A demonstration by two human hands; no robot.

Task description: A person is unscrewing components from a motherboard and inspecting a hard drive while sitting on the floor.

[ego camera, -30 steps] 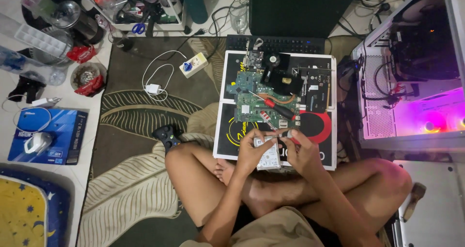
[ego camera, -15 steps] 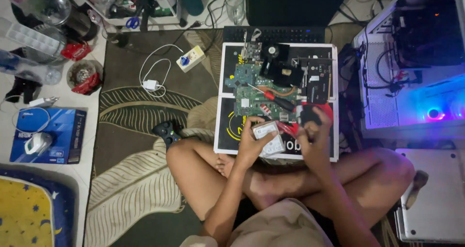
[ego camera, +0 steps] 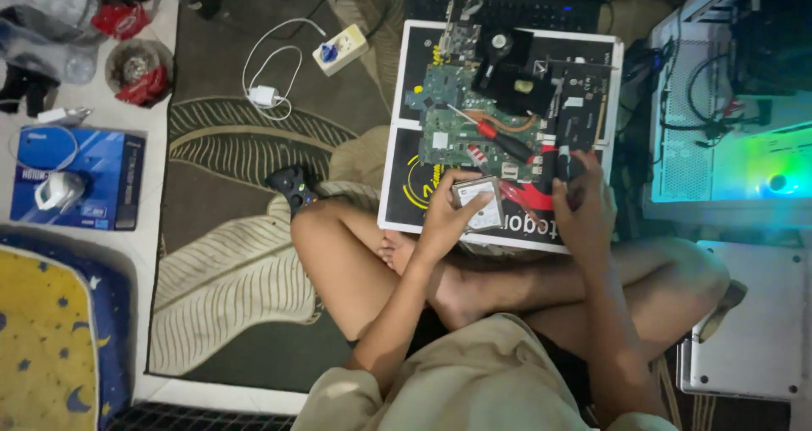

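Sitting cross-legged at the near edge of the black board (ego camera: 397, 186), the person had both hands over it. Left hand (ego camera: 444, 215) gripped a small silver drive (ego camera: 480, 203) at the board's near edge, fingers wrapped around its left side and thumb pressed on top. Right hand (ego camera: 584, 207), near the board's right edge, was closed around a dark-handled tool (ego camera: 565, 148), probably a screwdriver; the tip couldn't be made out. Green circuit board (ego camera: 461, 131) lay in the board's centre, just beyond the drive, with a red-handled screwdriver (ego camera: 499, 139) resting across it. Black fan part (ego camera: 516, 76) sat toward the far side.

My read: drive steadied, tool just picked up, so the step was about to work on the drive's screws or casing. Next move would call for bringing the tool tip down to the drive while the left hand held it flat and firm. Lit PC case (ego camera: 727, 101) stood right of the board, gamepad (ego camera: 292, 186) left of it.
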